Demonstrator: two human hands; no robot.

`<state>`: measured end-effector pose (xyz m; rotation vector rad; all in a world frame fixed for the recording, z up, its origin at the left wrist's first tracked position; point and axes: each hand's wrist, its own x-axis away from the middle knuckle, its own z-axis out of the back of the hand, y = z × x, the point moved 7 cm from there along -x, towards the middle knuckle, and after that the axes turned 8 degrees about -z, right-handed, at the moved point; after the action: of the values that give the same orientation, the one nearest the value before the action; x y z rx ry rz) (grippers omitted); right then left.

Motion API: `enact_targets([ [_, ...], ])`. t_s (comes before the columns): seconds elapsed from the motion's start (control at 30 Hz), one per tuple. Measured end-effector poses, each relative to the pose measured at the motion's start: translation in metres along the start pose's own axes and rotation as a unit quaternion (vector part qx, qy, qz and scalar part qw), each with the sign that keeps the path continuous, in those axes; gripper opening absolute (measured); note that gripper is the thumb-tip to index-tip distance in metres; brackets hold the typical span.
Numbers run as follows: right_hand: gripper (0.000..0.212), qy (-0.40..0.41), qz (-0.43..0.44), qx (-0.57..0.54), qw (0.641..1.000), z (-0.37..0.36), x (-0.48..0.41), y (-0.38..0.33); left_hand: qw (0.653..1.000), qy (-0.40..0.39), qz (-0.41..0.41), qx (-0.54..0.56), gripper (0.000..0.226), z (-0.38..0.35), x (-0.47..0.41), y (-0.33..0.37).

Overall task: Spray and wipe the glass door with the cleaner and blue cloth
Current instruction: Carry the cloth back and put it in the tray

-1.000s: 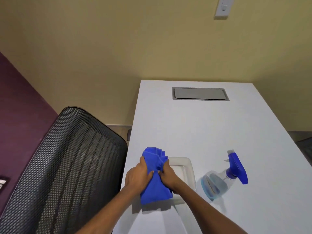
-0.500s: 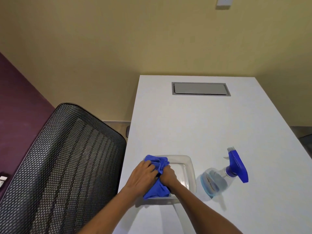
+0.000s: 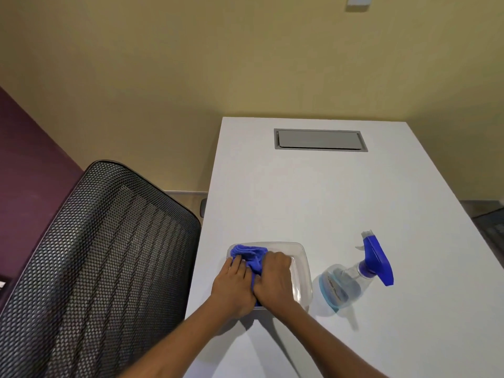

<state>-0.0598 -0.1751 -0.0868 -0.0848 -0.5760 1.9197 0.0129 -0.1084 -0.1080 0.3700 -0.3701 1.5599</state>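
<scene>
A blue cloth [image 3: 249, 256] lies bunched inside a clear plastic tray [image 3: 304, 274] near the front left of the white table [image 3: 313, 197]. My left hand [image 3: 231, 287] and my right hand [image 3: 274, 279] sit side by side on the cloth, pressing it down into the tray; most of the cloth is hidden under them. The cleaner, a clear spray bottle [image 3: 343, 282] with a blue trigger head, stands to the right of the tray, apart from both hands. No glass door is in view.
A black mesh office chair [image 3: 103, 255] stands close against the table's left edge. A grey cable hatch [image 3: 319, 139] is set into the far part of the table. A beige wall rises behind, a purple wall to the left.
Both hands have lowered the cloth from above the tray down into it, and the cloth is now bunched smaller beneath them. The spray bottle has stayed in place.
</scene>
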Motion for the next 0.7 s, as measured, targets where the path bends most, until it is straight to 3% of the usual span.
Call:
enact_targets([
  [0.07, 0.01, -0.055, 0.058, 0.048, 0.996, -0.006, 0.006, -0.006, 1.0, -0.015, 0.006, -0.022, 0.069, -0.002, -0.001, 0.003],
  [0.17, 0.008, -0.147, 0.058, 0.034, 0.987, -0.016, 0.008, 0.0, 0.998, -0.039, 0.022, -0.032, 0.066, -0.001, -0.008, 0.005],
  [0.3, 0.049, -0.251, 0.038, 0.081, 0.964, -0.039, 0.006, 0.008, 0.995, -0.069, 0.022, -0.063, 0.063, -0.002, -0.016, 0.007],
  [0.43, 0.056, -0.271, 0.039, 0.121, 0.954, -0.045, 0.0, 0.011, 0.998, -0.03, 0.017, -0.052, 0.056, 0.002, -0.016, 0.007],
  [0.53, 0.057, -0.244, 0.052, 0.148, 0.957, -0.039, 0.002, 0.009, 0.996, 0.09, 0.026, 0.004, 0.046, 0.017, -0.005, 0.006],
  [0.6, 0.058, -0.163, 0.054, 0.127, 0.977, -0.024, 0.007, 0.008, 0.983, 0.175, 0.042, 0.034, 0.046, 0.024, 0.004, 0.005],
  [0.7, 0.056, -0.01, 0.016, -0.003, 1.0, 0.01, 0.021, 0.021, 0.971, 0.203, 0.082, 0.094, 0.072, 0.022, 0.01, -0.001],
])
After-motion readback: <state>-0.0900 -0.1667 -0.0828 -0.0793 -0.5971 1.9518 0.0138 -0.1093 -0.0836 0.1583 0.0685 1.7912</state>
